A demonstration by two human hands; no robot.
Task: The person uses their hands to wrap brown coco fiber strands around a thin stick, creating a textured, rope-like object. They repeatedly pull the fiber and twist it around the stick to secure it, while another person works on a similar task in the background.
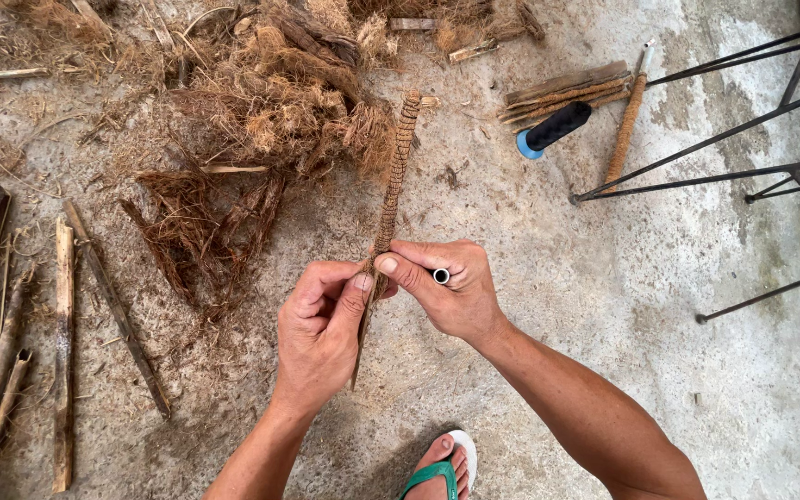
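A long pole wrapped in brown coir fibre point(394, 171) points away from me over the concrete floor. My right hand point(446, 287) grips its near end, where a small white tube end point(441, 276) shows between the fingers. My left hand point(321, 329) pinches a thin strip of fibre point(359, 347) against the pole just below my right thumb. The strip hangs down toward my foot.
A heap of loose coir fibre point(270, 93) lies ahead. Split wooden sticks point(65, 352) lie at the left. A black-and-blue roll point(553, 128), a second wrapped pole point(624, 130) and bark strips point(567, 91) lie at the upper right beside a black metal frame point(743, 130). My sandalled foot point(437, 468) is below.
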